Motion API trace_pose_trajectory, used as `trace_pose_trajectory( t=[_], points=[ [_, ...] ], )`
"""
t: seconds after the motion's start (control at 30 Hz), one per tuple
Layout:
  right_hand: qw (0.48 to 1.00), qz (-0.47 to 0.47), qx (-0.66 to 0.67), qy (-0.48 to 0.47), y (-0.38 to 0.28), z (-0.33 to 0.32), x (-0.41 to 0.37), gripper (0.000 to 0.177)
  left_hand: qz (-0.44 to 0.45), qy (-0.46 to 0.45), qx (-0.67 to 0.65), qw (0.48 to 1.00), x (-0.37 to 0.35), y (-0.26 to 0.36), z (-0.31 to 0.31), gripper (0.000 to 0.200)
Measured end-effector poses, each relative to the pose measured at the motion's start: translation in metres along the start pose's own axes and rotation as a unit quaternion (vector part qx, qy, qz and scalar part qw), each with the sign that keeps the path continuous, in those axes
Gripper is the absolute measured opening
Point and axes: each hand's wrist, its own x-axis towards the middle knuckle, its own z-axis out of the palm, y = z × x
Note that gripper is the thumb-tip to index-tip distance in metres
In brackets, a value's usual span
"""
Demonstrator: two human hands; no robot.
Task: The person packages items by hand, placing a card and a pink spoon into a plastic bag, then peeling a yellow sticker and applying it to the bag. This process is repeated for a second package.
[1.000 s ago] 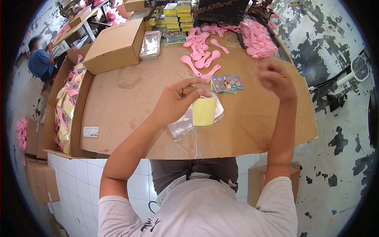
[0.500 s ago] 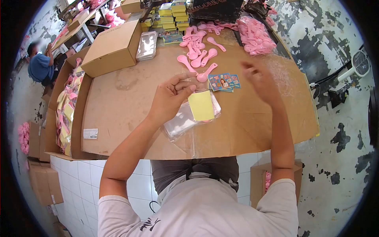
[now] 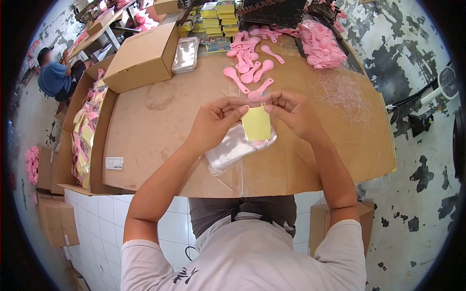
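Observation:
A yellow card point(image 3: 257, 125) hangs upright between my hands, apparently inside a clear plastic bag, though the film is hard to make out. My left hand point(image 3: 218, 119) is closed at its upper left corner, thumb against the index finger. At the upper right corner my right hand point(image 3: 293, 115) pinches too. Beneath the card lies a stack of clear plastic bags point(image 3: 228, 151), with a bit of pink showing by the card's lower edge. Just beyond my fingertips rests a pink spoon point(image 3: 260, 89). My right hand hides the spot where printed cards lay.
More pink spoons point(image 3: 246, 51) lie at the back, beside a bulging bag of spoons point(image 3: 323, 46). Stacks of cards point(image 3: 218, 19) stand behind. At left are a closed carton point(image 3: 141, 58), clear bags point(image 3: 185, 54) and an open box point(image 3: 109, 145) of packed spoons. A person point(image 3: 54, 77) sits far left.
My right hand has come in from the right and now grips the upper right corner of the card. My left hand has shifted slightly right with the card.

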Motion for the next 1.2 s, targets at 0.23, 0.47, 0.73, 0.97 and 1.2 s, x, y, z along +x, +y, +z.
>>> trace_pose_trajectory(
  t=[0.23, 0.47, 0.73, 0.97, 1.2],
  points=[
    [0.999, 0.006, 0.026, 0.022, 0.010, -0.006, -0.002, 0.018, 0.012, 0.029, -0.011, 0.999, -0.003, 0.002, 0.006, 0.027],
    [0.999, 0.021, 0.032, 0.013, 0.016, -0.011, -0.005, 0.014, 0.030, 0.009, 0.013, 0.999, -0.004, 0.001, 0.003, 0.026],
    [0.999, -0.013, -0.039, 0.030, 0.015, -0.012, -0.006, 0.013, 0.036, -0.019, 0.019, 0.999, -0.003, -0.005, -0.004, 0.023],
    [0.999, 0.027, 0.020, 0.001, 0.014, -0.013, -0.008, 0.014, -0.009, -0.017, -0.026, 0.999, -0.001, -0.002, -0.003, 0.026],
    [0.999, 0.022, 0.032, -0.015, 0.021, -0.014, -0.005, 0.028, -0.025, -0.028, 0.021, 0.999, 0.002, -0.004, -0.003, 0.026]
  ],
)
